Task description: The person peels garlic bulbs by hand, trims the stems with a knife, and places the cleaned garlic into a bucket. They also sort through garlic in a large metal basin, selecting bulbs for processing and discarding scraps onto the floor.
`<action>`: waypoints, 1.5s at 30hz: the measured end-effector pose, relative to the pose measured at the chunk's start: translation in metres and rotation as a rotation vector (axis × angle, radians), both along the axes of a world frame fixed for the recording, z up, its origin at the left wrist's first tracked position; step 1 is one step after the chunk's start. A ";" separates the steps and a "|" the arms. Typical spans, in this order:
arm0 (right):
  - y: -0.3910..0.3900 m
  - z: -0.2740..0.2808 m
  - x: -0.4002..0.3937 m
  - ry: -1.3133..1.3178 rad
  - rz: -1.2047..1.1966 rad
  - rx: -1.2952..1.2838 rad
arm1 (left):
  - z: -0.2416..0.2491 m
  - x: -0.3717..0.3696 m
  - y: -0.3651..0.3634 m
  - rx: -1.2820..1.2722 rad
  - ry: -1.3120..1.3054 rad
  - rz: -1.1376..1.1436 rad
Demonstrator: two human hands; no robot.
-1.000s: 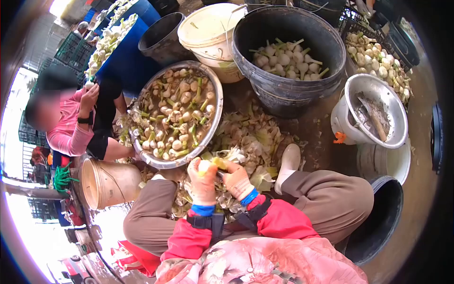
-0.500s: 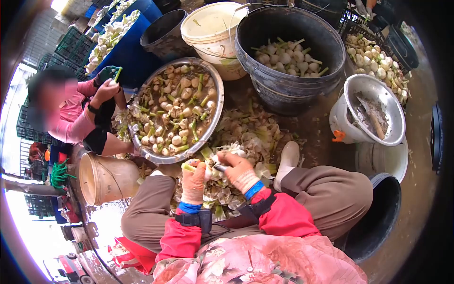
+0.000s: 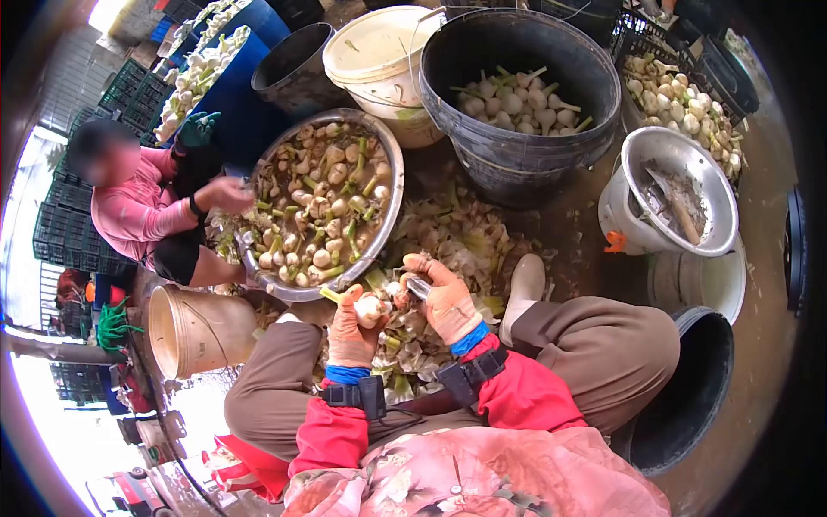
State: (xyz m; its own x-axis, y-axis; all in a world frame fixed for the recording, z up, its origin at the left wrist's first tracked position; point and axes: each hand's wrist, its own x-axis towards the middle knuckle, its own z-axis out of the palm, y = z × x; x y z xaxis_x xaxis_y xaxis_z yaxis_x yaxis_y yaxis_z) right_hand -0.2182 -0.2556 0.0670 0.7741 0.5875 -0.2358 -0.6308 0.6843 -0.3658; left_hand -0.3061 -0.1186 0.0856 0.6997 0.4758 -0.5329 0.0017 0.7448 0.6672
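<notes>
My left hand (image 3: 351, 330), in an orange glove with a blue wristband, is closed around a white garlic bulb (image 3: 369, 311) whose green stem points up to the left. Just right of it, my right hand (image 3: 449, 308), gloved the same way, has its fingers wrapped round a small metal knife (image 3: 419, 287). A brownish bit sits between the knife and the bulb. Beneath both hands lies a heap of peelings (image 3: 452, 233). Beyond them, a wide metal basin (image 3: 400, 177) holds bulbs in murky water.
A large black bucket (image 3: 525, 164) with trimmed bulbs stands ahead, beside a lidded white bucket (image 3: 379, 43). At right, a metal bowl (image 3: 633, 155) sits on a white bucket. A co-worker (image 3: 142, 202) sits at left, near a beige bucket (image 3: 207, 332).
My left hand has turned, so the bulb now shows. The knife in my right hand has risen and tilted. The co-worker's bare hand has moved down toward the basin.
</notes>
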 end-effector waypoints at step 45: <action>0.016 -0.028 -0.023 -0.608 0.024 -0.817 | -0.020 -0.021 -0.012 -0.104 -0.211 0.055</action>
State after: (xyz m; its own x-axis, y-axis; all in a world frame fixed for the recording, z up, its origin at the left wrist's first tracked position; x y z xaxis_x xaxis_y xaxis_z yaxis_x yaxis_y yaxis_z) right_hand -0.2411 -0.2396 0.0391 0.8867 0.4400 -0.1419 -0.1921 0.0716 -0.9788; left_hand -0.3268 -0.1305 0.0658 0.7753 0.4664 -0.4260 -0.1723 0.8050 0.5678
